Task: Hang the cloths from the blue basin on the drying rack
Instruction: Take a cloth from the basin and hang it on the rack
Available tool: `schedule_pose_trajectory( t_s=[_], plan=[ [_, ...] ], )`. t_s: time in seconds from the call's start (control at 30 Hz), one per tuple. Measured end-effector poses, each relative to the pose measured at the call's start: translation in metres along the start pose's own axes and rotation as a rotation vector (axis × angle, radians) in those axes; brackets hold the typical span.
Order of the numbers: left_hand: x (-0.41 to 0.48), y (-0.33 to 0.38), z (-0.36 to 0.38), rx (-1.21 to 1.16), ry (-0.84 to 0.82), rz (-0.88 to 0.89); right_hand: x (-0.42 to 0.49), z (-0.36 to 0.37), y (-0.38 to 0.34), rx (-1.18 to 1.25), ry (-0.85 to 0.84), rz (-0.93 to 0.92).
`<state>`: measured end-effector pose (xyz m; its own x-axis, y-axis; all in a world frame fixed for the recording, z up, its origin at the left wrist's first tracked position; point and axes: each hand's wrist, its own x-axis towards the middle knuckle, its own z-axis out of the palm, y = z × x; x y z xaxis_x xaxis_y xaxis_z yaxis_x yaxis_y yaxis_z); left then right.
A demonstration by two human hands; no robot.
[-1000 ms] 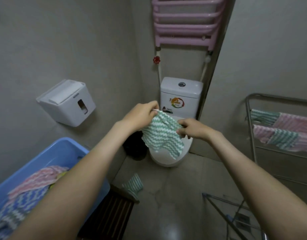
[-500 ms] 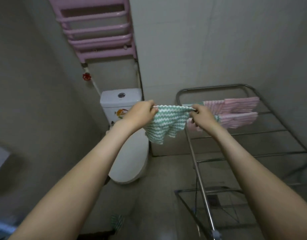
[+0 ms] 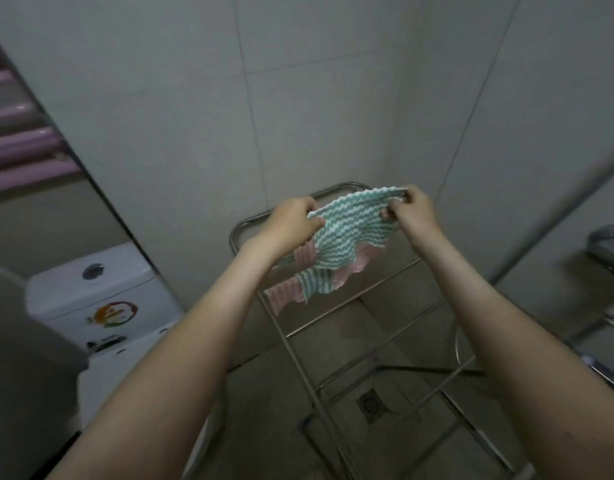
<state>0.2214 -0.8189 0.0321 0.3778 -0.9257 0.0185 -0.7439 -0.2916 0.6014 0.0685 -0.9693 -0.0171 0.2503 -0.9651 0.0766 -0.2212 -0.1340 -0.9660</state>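
Pink radiator bars (image 3: 21, 147) sit at the far left, with a white toilet cistern (image 3: 91, 299) below them. The left hand (image 3: 291, 226) pinches one top corner of the green-and-white striped cloth (image 3: 347, 244), its fingers curled onto the fabric. The cloth is held stretched in the air over the top rails of the metal drying rack (image 3: 350, 185), where pink striped cloths (image 3: 285, 299) hang beneath it. The right hand (image 3: 411, 213) pinches the opposite corner, fingers likewise curled. A chrome tap (image 3: 610, 247) shows at the right edge.

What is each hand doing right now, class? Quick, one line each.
Left hand: pinching the left edge of the green striped cloth.
Right hand: pinching the cloth's right edge.
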Motion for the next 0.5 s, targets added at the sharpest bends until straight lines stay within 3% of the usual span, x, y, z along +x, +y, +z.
schedule_pose_trajectory(
  t_s=[0.3,0.5],
  plan=[
    [0.105,-0.003,0.077,-0.041,-0.198,0.041,0.069,-0.032,0.067,-0.208,0.163,0.133],
    [0.144,-0.009,0.116,-0.005,-0.241,0.019,0.095,-0.037,0.113,-0.247,0.241,0.254]
  ],
)
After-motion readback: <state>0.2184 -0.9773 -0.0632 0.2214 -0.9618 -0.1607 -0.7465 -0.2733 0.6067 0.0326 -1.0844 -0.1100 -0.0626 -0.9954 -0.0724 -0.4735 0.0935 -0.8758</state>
